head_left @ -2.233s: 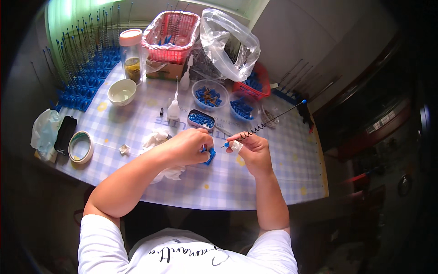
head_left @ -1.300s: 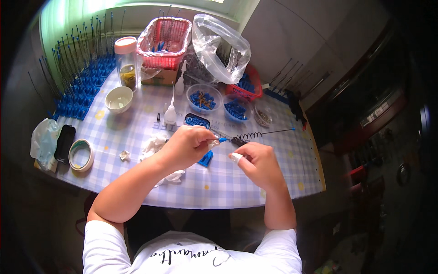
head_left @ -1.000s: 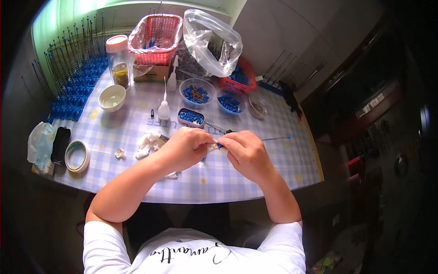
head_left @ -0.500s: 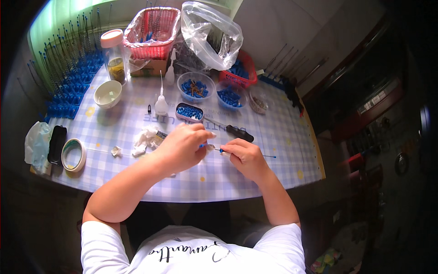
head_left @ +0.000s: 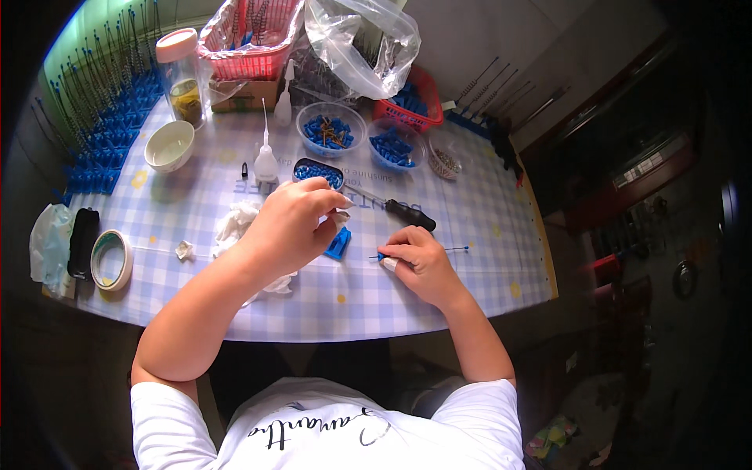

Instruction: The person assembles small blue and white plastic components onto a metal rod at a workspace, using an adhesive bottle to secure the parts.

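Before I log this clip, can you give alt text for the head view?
A person's right hand pinches a thin blue-tipped pin over a checked table, while the left hand hovers above a small blue piece. Bowls of blue parts stand behind.

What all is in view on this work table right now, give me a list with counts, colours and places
thin rod: one, dark, blue end, under right fingers
blue part: one, between the hands
screwdriver: one, black handle, table centre
clear bowls: two, blue parts inside, far side
glue bottle: one, white, centre left
white bowl: one, left
jar: one, clear, pale lid, far left
tape roll: one, left edge
red basket: one, far edge
left hand: raised, fingers curled
right hand: on the table
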Tool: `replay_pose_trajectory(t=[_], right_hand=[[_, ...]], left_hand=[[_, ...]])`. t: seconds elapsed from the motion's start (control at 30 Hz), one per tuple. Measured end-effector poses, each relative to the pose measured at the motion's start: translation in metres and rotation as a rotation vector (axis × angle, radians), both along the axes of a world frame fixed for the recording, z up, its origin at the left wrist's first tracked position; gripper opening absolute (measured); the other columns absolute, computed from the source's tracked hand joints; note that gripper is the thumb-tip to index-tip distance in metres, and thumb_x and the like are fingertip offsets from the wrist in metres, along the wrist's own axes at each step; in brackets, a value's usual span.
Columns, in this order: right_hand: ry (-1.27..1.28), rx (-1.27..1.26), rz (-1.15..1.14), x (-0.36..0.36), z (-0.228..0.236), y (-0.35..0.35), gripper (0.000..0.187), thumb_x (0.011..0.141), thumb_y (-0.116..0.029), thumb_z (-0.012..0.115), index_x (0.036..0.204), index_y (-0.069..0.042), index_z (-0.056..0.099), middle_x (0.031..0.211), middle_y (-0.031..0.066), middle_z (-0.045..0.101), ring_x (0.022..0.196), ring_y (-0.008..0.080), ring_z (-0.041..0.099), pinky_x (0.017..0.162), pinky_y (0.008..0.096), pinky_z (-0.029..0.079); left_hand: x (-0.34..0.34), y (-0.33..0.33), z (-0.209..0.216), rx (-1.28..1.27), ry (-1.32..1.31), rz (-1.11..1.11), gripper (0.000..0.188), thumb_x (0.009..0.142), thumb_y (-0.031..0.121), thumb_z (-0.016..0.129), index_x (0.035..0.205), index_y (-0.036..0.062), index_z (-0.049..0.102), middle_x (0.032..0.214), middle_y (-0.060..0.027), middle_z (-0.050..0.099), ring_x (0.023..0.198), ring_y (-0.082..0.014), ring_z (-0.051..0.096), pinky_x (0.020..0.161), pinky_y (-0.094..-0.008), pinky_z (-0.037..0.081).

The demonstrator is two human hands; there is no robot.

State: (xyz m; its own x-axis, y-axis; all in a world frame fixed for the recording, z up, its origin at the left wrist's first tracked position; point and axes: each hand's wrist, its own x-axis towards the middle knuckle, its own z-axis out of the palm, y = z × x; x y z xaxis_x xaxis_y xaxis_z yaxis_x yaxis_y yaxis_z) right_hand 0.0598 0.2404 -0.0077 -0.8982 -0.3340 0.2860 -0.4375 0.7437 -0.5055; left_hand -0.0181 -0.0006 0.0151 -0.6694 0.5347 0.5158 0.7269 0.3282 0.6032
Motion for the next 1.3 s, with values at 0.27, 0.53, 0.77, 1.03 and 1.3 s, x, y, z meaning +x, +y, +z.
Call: replay_pose_trajectory(t=[0.27, 0.53, 0.77, 1.03, 1.3], right_hand=[[-0.054, -0.031, -0.015, 0.000, 0.004, -0.001, 0.028, 0.068, 0.004, 0.062, 0.095, -0.003, 0.069, 0.091, 0.0081, 0.060, 0.090, 0.0230, 0.056, 0.079, 0.0322, 0.047], [-0.068, -0.072, -0.006, -0.001, 0.004, 0.000, 0.023, 0.070, 0.001, 0.065, 0.093, 0.000, 0.068, 0.090, 0.0092, 0.060, 0.088, 0.0240, 0.055, 0.079, 0.0333, 0.046], [-0.075, -0.071, 0.006, 0.000, 0.005, 0.001, 0.023, 0.071, -0.001, 0.066, 0.094, 0.000, 0.068, 0.090, 0.0095, 0.059, 0.088, 0.0243, 0.055, 0.079, 0.0336, 0.046], [-0.076, -0.075, 0.019, -0.001, 0.004, 0.003, 0.023, 0.071, -0.002, 0.066, 0.094, -0.001, 0.068, 0.090, 0.0095, 0.060, 0.089, 0.0246, 0.056, 0.079, 0.0336, 0.046], [-0.093, -0.110, -0.018, 0.001, 0.006, 0.003, 0.025, 0.070, -0.004, 0.068, 0.095, -0.002, 0.068, 0.097, 0.0101, 0.062, 0.092, 0.0243, 0.057, 0.080, 0.0331, 0.048]], left_hand=[[0.000, -0.002, 0.003, 0.015, -0.035, 0.023, 0.020, 0.070, 0.001, 0.061, 0.089, 0.0029, 0.067, 0.082, -0.0101, 0.061, 0.075, -0.0313, 0.059, 0.070, -0.0389, 0.048], [-0.002, -0.003, 0.004, 0.025, -0.043, 0.049, 0.017, 0.072, 0.001, 0.061, 0.088, 0.0034, 0.067, 0.082, -0.0110, 0.062, 0.075, -0.0320, 0.060, 0.069, -0.0393, 0.048], [-0.002, -0.005, 0.007, 0.030, -0.078, 0.036, 0.016, 0.072, 0.001, 0.061, 0.088, 0.0010, 0.066, 0.083, -0.0125, 0.061, 0.076, -0.0323, 0.061, 0.069, -0.0384, 0.049], [-0.003, -0.007, 0.008, -0.008, -0.097, 0.032, 0.018, 0.074, -0.003, 0.062, 0.091, -0.0022, 0.064, 0.084, -0.0130, 0.061, 0.071, -0.0267, 0.061, 0.063, -0.0327, 0.048], [-0.004, -0.013, 0.007, -0.133, -0.163, 0.004, 0.020, 0.075, 0.001, 0.062, 0.095, -0.0023, 0.065, 0.093, -0.0145, 0.063, 0.079, -0.0276, 0.064, 0.070, -0.0331, 0.050]])
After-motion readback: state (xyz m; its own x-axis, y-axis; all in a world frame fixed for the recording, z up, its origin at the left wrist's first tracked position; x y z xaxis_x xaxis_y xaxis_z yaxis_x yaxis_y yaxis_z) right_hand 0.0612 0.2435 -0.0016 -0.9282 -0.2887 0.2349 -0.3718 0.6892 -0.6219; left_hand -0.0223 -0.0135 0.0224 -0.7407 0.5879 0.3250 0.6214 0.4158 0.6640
